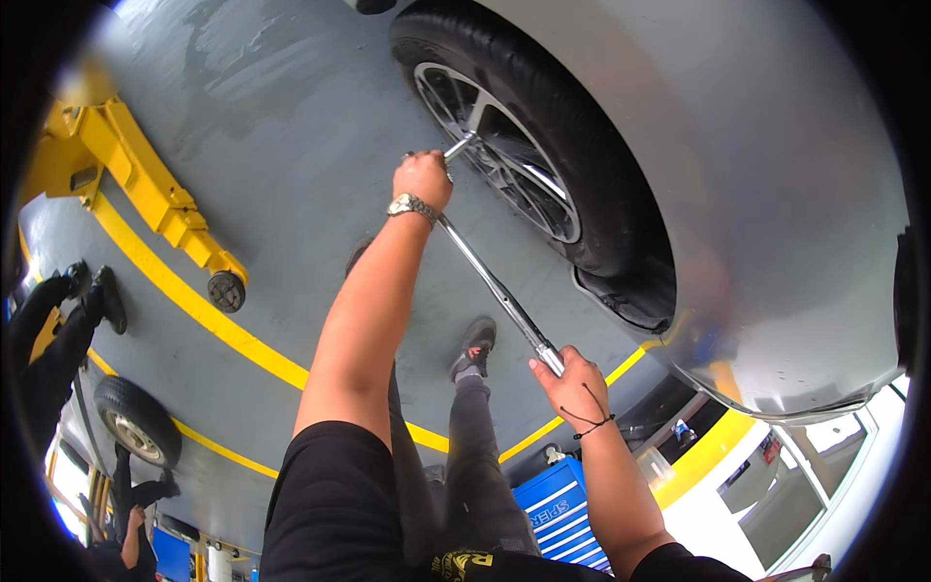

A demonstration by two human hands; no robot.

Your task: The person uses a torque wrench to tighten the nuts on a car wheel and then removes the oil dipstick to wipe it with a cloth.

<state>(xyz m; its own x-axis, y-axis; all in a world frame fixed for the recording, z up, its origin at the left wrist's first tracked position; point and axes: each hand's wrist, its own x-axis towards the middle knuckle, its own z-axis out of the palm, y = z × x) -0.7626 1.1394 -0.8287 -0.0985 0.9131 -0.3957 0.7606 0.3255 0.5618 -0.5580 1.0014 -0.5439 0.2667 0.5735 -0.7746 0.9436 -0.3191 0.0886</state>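
My right hand [574,385] is closed around the handle end of a long chrome torque wrench [493,284]. At the wrench's head end, my left hand [423,181] is wrapped over the tool, and its fingers hide the joint. From that hand a short chrome extension [459,147] runs to the middle of the alloy wheel [477,99]; the exact seat of its tip is too small to make out. The wheel's black tire [592,155] fills the arch of a silver car [747,184].
A yellow lift arm [155,170] with a round black pad reaches in at left. A loose wheel [139,421] and other people's legs [58,330] are at lower left. Behind my legs stands a blue tool cabinet [558,504]. Yellow lines [223,325] cross the grey floor.
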